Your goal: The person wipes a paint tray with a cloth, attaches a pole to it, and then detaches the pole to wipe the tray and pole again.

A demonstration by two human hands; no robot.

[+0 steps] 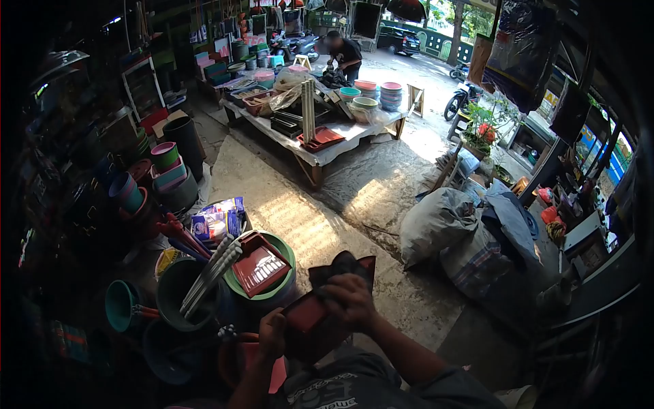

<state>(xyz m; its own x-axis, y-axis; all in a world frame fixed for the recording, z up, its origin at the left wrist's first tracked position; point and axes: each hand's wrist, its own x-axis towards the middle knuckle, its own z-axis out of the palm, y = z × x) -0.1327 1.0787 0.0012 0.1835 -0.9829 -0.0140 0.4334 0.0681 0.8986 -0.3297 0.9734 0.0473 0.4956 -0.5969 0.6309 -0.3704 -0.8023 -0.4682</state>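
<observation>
A dark red tray [304, 313] is held close to my body at the bottom centre. My left hand [272, 332] grips its left edge. Over its right part, my right hand [349, 300] has curled fingers around a dark, crumpled cloth-like thing [345, 264], pressed against the tray. Another dark red edge shows behind that hand. Just beyond my left hand, a red ribbed tray [260, 264] lies on a round green tub [289, 276].
Pale poles [204, 283] lean in a dark bucket at left. Plastic pails [165, 157] stand further back. A low table [319, 158] holds basins and trays, with a person [345, 56] behind it. Stuffed sacks [439, 221] sit at right.
</observation>
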